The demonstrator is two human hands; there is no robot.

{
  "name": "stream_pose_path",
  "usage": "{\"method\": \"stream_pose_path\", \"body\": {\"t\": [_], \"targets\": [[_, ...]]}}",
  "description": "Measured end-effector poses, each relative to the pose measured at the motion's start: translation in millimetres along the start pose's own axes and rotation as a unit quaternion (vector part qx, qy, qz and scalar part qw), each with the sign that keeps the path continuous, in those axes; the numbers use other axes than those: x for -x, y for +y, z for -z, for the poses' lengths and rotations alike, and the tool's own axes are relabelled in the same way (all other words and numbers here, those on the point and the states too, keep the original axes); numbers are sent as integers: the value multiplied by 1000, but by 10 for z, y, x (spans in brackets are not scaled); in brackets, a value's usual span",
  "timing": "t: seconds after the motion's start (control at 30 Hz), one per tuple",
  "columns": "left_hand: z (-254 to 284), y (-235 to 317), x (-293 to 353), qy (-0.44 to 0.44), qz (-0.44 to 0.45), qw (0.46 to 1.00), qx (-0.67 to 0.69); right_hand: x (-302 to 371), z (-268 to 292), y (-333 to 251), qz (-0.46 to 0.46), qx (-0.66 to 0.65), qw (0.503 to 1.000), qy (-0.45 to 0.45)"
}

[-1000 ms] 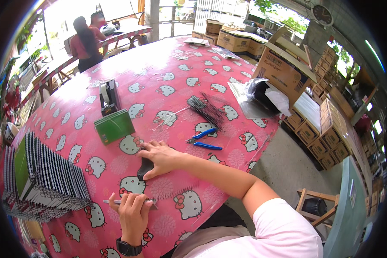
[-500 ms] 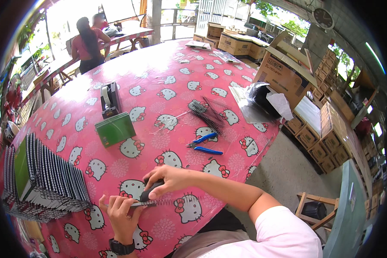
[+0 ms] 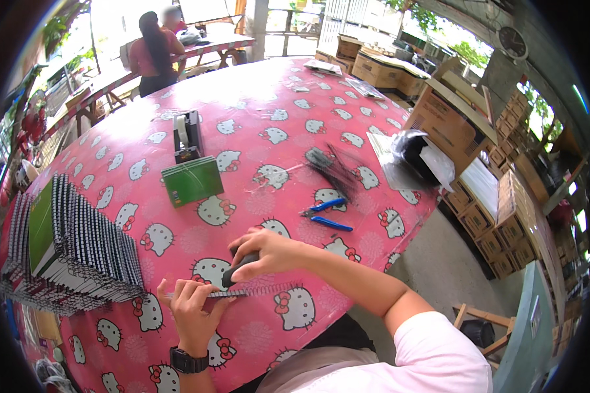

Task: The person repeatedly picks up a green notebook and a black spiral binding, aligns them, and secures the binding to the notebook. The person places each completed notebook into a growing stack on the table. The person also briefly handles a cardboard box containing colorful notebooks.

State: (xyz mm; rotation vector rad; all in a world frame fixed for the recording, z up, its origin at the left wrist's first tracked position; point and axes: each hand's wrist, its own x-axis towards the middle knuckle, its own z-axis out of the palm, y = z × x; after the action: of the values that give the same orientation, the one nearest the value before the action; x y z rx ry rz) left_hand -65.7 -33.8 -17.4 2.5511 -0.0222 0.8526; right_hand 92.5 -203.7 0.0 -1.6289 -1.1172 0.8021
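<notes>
Brings the right hand [image 3: 265,252] and the black tool [image 3: 240,267] in closer to the thin pad [image 3: 228,294] than a second ago, after reaching for the tool farther out on the pink-covered table [image 3: 255,340]. Grips the tool tilted, between curled fingers and thumb, with the lower end angled down toward the pad. Cannot tell contact between tool and pad from this angle. Pinches the pad edge-on in the left hand [image 3: 193,304], toward the near side of the table, with a length of wire coil [image 3: 275,288] trailing off to the right.

To work well here, keep the left pinch firm and close to the tool, so as to stop the pad from twisting or slipping. Hold left fingertips clear of the tool's lower end. Line the tool up with the run of the coil rather than across it, and press lightly to avoid bending the rings. Leave the free length of coil room to lie straight, unsnagged. Keep the blue-handled pliers [image 3: 331,224] and the tangle of loose coils [image 3: 331,171] beyond the right forearm, and avoid knocking the stack of spiral-bound notebooks [image 3: 88,242] to the left.
</notes>
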Motion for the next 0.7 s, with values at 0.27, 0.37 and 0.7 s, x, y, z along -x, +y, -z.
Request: {"method": "stream_pose_path", "body": {"t": [0.27, 0.37, 0.7], "targets": [[64, -111, -27, 40, 22, 999, 3, -77, 21, -138, -6, 24, 1000, -19], [91, -264, -20, 15, 159, 964, 213, -144, -36, -16, 37, -57, 997, -41], [-168, -623, 105, -15, 205, 772, 602, -187, -45, -7, -25, 126, 991, 45]]}}
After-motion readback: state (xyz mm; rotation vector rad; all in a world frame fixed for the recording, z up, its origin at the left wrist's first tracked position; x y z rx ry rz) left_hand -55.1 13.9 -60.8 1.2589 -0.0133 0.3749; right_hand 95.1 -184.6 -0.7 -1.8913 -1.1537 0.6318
